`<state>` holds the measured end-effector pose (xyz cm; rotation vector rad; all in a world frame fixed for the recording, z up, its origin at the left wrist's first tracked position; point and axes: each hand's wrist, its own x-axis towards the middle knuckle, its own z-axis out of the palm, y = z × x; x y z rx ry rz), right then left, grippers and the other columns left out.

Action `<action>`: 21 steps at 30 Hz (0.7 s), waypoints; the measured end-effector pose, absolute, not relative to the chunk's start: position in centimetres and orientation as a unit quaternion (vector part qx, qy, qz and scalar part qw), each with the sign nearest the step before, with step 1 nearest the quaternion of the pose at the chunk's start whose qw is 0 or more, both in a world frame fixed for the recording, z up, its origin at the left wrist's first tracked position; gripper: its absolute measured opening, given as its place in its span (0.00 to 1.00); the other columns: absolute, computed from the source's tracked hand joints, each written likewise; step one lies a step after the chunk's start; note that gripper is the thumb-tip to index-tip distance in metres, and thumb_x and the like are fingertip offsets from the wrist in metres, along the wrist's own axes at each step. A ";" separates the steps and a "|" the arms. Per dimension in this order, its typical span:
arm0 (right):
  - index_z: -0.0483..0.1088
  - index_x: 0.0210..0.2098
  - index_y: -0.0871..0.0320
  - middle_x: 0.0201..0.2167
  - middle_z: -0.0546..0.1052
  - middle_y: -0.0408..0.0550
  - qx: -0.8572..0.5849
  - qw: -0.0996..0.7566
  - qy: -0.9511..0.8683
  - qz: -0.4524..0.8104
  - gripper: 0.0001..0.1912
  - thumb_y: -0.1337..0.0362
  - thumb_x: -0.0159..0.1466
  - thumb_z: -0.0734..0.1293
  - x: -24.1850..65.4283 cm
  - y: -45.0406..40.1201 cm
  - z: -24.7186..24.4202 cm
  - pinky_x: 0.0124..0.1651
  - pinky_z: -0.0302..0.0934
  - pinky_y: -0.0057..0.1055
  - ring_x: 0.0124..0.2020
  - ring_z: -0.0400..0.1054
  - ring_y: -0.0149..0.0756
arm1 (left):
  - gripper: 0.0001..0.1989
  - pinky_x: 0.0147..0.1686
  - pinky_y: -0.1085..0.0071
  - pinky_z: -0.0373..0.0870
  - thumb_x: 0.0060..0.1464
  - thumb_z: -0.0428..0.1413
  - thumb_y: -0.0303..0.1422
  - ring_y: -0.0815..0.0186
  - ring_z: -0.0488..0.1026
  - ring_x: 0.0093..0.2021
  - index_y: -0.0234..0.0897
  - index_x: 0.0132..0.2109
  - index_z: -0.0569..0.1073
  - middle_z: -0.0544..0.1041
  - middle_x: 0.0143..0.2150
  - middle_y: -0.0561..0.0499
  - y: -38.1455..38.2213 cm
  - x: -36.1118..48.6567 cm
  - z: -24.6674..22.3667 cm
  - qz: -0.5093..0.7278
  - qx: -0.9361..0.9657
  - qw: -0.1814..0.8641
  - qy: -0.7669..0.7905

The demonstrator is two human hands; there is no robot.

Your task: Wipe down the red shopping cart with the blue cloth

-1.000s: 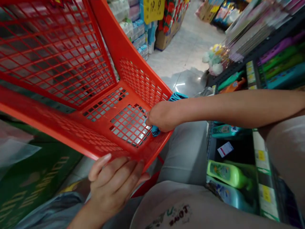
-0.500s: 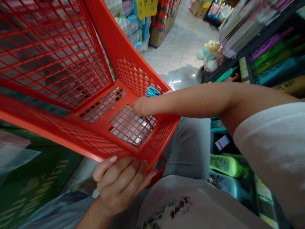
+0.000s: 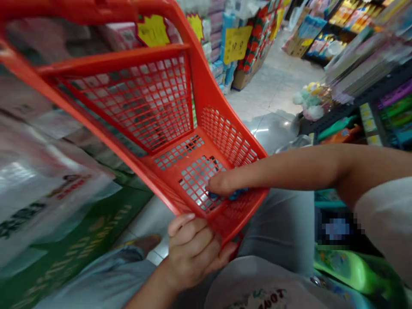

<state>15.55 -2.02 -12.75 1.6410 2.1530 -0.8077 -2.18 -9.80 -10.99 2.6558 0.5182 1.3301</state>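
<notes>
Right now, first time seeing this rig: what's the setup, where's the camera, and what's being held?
There's no machine here, just a person's two bare hands, filmed by one camera worn on their head and looking down. The left hand grips the edge of a tilted red plastic shopping basket. The right hand reaches across to the basket's mesh floor, touching a blue item too hidden to identify. Behind it are shop shelves of packaged goods and a tiled floor.
</notes>
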 end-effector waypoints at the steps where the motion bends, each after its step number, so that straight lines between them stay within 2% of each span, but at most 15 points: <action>1: 0.69 0.53 0.59 0.50 0.74 0.51 0.531 0.187 0.773 -0.291 0.19 0.55 0.68 0.66 15.0 -2.3 -13.0 0.48 0.71 0.40 0.46 0.72 0.37 | 0.10 0.47 0.66 0.65 0.60 0.58 0.35 0.72 0.73 0.29 0.40 0.30 0.72 0.73 0.21 0.61 -10.1 -2.5 -11.0 0.445 0.874 0.071 0.180; 4: 0.71 0.52 0.58 0.49 0.75 0.52 0.468 0.234 0.811 -0.261 0.13 0.65 0.68 0.65 14.0 -1.7 -13.2 0.48 0.69 0.37 0.47 0.72 0.38 | 0.11 0.51 0.67 0.64 0.60 0.57 0.34 0.72 0.72 0.30 0.40 0.28 0.72 0.72 0.20 0.61 -11.0 -3.6 -11.3 0.456 0.863 0.087 0.201; 6: 0.71 0.53 0.62 0.51 0.75 0.60 0.479 0.239 0.819 -0.207 0.16 0.73 0.67 0.61 13.4 -1.3 -13.2 0.48 0.68 0.39 0.50 0.72 0.44 | 0.10 0.52 0.67 0.63 0.60 0.57 0.33 0.71 0.71 0.31 0.40 0.28 0.72 0.71 0.20 0.61 -11.4 -4.1 -11.5 0.459 0.860 0.089 0.207; 8: 0.71 0.53 0.67 0.50 0.75 0.66 0.475 0.249 0.825 -0.180 0.18 0.77 0.66 0.59 12.8 -1.9 -13.1 0.44 0.67 0.39 0.49 0.73 0.49 | 0.11 0.53 0.67 0.63 0.59 0.57 0.33 0.71 0.71 0.31 0.41 0.28 0.72 0.71 0.20 0.61 -11.7 -4.5 -11.6 0.453 0.863 0.085 0.206; 9: 0.71 0.53 0.66 0.49 0.76 0.65 0.455 0.254 0.833 -0.183 0.18 0.76 0.66 0.60 12.3 -2.5 -13.2 0.41 0.67 0.38 0.47 0.74 0.48 | 0.12 0.53 0.67 0.64 0.59 0.56 0.33 0.72 0.71 0.30 0.41 0.27 0.71 0.71 0.20 0.61 -11.8 -4.6 -11.7 0.451 0.864 0.083 0.209; 11: 0.73 0.52 0.56 0.47 0.78 0.54 0.385 0.257 0.860 -0.216 0.16 0.69 0.67 0.63 11.5 -3.9 -13.4 0.37 0.66 0.31 0.43 0.76 0.42 | 0.14 0.54 0.67 0.65 0.59 0.55 0.32 0.72 0.70 0.29 0.41 0.25 0.69 0.69 0.19 0.61 -12.1 -4.9 -11.8 0.453 0.861 0.078 0.219; 13: 0.72 0.51 0.46 0.48 0.78 0.44 0.320 0.245 0.883 -0.243 0.13 0.62 0.67 0.65 10.7 -4.3 -13.9 0.35 0.65 0.27 0.42 0.75 0.36 | 0.15 0.54 0.67 0.66 0.59 0.54 0.31 0.72 0.70 0.28 0.40 0.23 0.68 0.68 0.18 0.60 -12.5 -5.1 -11.8 0.472 0.845 0.080 0.236; 14: 0.72 0.51 0.44 0.48 0.77 0.42 0.308 0.236 0.889 -0.244 0.13 0.61 0.68 0.64 10.4 -3.9 -14.2 0.36 0.66 0.27 0.43 0.75 0.35 | 0.15 0.53 0.67 0.67 0.58 0.54 0.31 0.72 0.70 0.28 0.40 0.23 0.67 0.67 0.18 0.60 -12.7 -5.2 -11.8 0.481 0.838 0.082 0.244; 16: 0.69 0.55 0.48 0.51 0.75 0.48 0.338 0.216 0.890 -0.218 0.16 0.65 0.69 0.60 10.0 -2.1 -14.9 0.40 0.66 0.30 0.46 0.74 0.38 | 0.14 0.51 0.67 0.69 0.57 0.55 0.31 0.72 0.70 0.27 0.41 0.23 0.68 0.67 0.17 0.60 -13.0 -5.4 -11.8 0.487 0.832 0.086 0.250; 19: 0.63 0.60 0.62 0.53 0.71 0.65 0.436 0.187 0.865 -0.163 0.21 0.73 0.69 0.53 9.2 0.1 -15.9 0.43 0.66 0.36 0.49 0.73 0.43 | 0.15 0.49 0.67 0.72 0.58 0.54 0.32 0.72 0.70 0.25 0.42 0.23 0.68 0.67 0.17 0.61 -13.5 -5.9 -12.2 0.472 0.839 0.081 0.260; 21: 0.64 0.58 0.64 0.51 0.72 0.65 0.458 0.174 0.858 -0.156 0.19 0.72 0.69 0.54 8.6 0.1 -16.4 0.42 0.67 0.34 0.47 0.73 0.42 | 0.17 0.48 0.67 0.74 0.60 0.52 0.34 0.72 0.71 0.24 0.43 0.21 0.67 0.66 0.16 0.61 -14.0 -6.5 -13.0 0.428 0.857 0.058 0.280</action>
